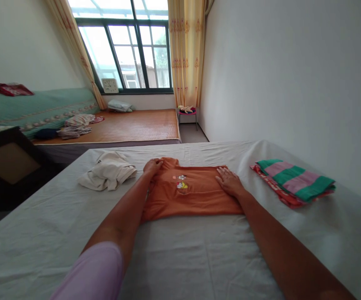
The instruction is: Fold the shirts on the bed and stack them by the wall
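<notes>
An orange garment (189,196) with a small cartoon print lies partly folded on the white sheet of the bed (199,258) in front of me. My left hand (152,166) grips its far left corner, fingers curled over the cloth. My right hand (228,181) lies flat on the garment's right side, fingers stretched out and pressing down.
A crumpled cream garment (108,175) lies to the left of the orange one. Folded clothes, green and pink striped over red (292,181), sit on the right near the wall. Beyond the bed are a mat-covered platform (136,125), a small stool (187,112) and a window.
</notes>
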### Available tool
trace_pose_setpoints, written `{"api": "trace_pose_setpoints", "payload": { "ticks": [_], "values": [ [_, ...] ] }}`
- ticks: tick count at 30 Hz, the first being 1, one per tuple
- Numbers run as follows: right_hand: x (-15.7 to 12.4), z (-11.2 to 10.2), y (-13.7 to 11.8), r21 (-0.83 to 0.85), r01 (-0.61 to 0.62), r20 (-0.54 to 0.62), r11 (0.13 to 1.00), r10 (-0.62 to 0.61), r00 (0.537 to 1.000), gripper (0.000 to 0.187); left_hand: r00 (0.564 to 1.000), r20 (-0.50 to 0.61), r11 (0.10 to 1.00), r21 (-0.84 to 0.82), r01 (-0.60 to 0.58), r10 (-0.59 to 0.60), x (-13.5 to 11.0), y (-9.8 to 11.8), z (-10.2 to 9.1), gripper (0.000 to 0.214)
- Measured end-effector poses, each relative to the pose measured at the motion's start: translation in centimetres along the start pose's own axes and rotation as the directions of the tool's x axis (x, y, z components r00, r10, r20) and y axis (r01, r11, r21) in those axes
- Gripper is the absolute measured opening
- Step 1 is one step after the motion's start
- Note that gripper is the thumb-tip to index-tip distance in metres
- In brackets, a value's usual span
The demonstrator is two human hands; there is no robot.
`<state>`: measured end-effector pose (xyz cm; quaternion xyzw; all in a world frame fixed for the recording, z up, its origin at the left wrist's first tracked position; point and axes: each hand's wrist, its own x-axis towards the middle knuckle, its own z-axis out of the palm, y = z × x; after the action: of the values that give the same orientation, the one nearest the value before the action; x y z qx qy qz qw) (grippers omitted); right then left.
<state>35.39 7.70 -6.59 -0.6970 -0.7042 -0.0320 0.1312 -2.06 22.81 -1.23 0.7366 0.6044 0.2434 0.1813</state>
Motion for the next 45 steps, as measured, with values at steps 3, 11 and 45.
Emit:
{"api": "trace_pose_setpoints", "payload": {
  "ticks": [3, 11, 45],
  "values": [
    [0.0, 0.0, 0.0, 0.007, 0.0, -0.013, 1.0, 0.0, 1.0, 0.052, 1.0, 0.023, 0.998, -0.063, -0.002, 0.004, -0.2, 0.3, -0.1, 0.023],
    [0.2, -0.2, 1.3, 0.205, -0.033, -0.141, 0.978, 0.063, 0.988, 0.048, 0.968, 0.04, 0.851, -0.486, -0.198, 0.247, -4.0, 3.7, -4.3, 0.027],
    [-0.9, -3.7, 3.2, 0.485, 0.126, -0.18, 0.865, -0.042, 0.983, 0.027, 0.824, 0.072, 0.796, -0.315, -0.516, 0.562, -15.4, 0.0, -5.1, 0.018]
  ]
}}
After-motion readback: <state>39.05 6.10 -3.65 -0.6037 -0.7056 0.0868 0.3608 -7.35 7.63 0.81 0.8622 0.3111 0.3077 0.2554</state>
